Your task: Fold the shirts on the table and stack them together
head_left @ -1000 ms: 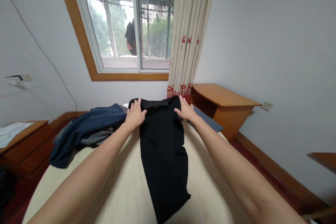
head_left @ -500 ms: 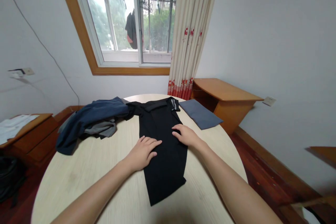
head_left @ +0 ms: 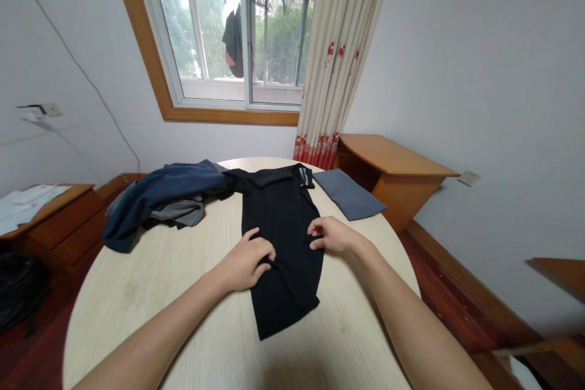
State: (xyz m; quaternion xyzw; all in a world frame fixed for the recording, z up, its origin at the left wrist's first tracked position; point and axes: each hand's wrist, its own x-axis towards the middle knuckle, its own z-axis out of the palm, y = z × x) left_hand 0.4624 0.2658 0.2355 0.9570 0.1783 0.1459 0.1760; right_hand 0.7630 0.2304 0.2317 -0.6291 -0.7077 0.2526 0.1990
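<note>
A black shirt (head_left: 281, 213) lies folded lengthwise on the round pale wooden table (head_left: 173, 292), collar toward the window. My left hand (head_left: 244, 263) rests on the shirt's left edge near its middle, fingers curled and pinching the cloth. My right hand (head_left: 329, 235) is on the shirt's right edge at the same height, fingers bent and gripping the fabric. Both forearms reach in from the near edge of the table.
A heap of dark blue and grey clothes (head_left: 159, 201) lies on the table's far left. A folded grey-blue garment (head_left: 348, 194) sits at the far right. A wooden side table (head_left: 393, 167) stands by the curtain (head_left: 338, 55), a low cabinet (head_left: 50, 222) at left.
Both hands slid from the collar end down to the shirt's middle. Their flat fingers have now curled to pinch the cloth at each side edge.
</note>
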